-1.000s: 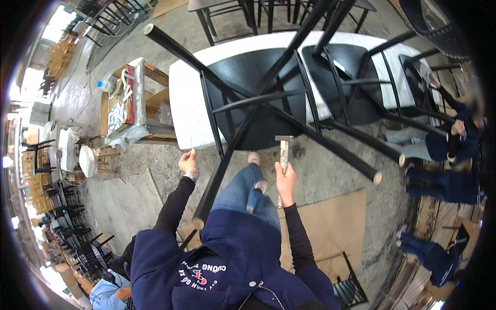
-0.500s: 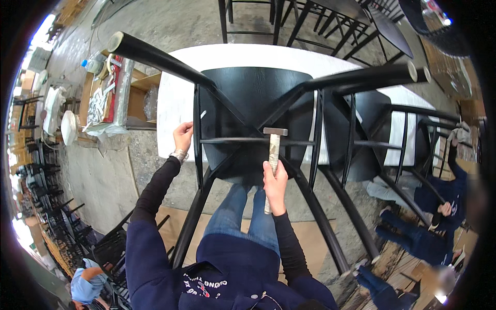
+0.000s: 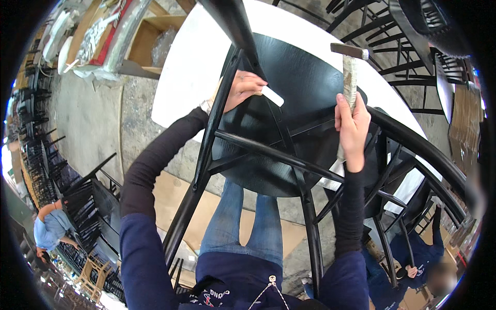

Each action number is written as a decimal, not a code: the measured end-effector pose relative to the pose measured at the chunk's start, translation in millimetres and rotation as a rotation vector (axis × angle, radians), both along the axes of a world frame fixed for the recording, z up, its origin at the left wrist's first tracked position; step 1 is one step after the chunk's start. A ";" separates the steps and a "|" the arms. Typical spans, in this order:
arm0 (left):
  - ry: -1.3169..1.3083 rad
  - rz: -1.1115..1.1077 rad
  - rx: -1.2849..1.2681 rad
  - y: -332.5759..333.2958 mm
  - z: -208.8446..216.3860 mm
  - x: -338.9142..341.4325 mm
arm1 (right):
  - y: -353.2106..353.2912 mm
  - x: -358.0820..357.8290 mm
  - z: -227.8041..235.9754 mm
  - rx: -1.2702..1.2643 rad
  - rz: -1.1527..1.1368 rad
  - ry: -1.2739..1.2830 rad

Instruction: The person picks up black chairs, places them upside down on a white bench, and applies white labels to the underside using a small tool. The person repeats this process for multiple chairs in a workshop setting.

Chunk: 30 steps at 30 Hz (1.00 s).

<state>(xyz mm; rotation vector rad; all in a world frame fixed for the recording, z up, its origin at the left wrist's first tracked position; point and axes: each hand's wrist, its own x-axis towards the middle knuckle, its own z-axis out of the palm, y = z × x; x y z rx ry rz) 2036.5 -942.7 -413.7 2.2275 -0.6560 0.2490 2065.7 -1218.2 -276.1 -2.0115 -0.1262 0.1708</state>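
Observation:
An upturned black wooden stool or chair lies with its seat (image 3: 289,67) down on a white-topped table (image 3: 178,88), its legs and rungs (image 3: 271,153) pointing toward me. Reaching past the left leg, my left hand (image 3: 242,92) is closed on a small flat white strip (image 3: 273,96), whose material I cannot make out. The strip is held just over the seat underside, beside a crossing brace. My right hand (image 3: 353,126) grips the wrapped handle of a hammer (image 3: 350,77), raised at the seat's right side with the head up and away from the wood.
At the far left, a wooden box (image 3: 147,44) holds clear plastic, beside a tray of white pieces (image 3: 98,36). Another upturned black chair (image 3: 382,155) stands on the right, with co-workers (image 3: 413,258) beyond. Black stools (image 3: 408,46) fill the far right; a person in light blue (image 3: 51,227) is at left.
My left hand has moved right and inward past the leg, bringing the white strip over the seat. My right hand has lifted the hammer up and right. The view has shifted and turned.

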 end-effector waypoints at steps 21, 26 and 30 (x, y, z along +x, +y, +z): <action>-0.257 -0.372 0.118 8.8 -0.8 51.0 | -28.0 -21.2 -64.4 -0.634 0.729 -0.278; -0.270 -0.372 0.122 8.2 -7.9 53.8 | -26.4 -22.2 -67.7 -0.668 0.747 -0.291; -0.286 -0.375 0.121 8.6 -11.9 54.3 | -24.7 -22.4 -68.3 -0.660 0.743 -0.323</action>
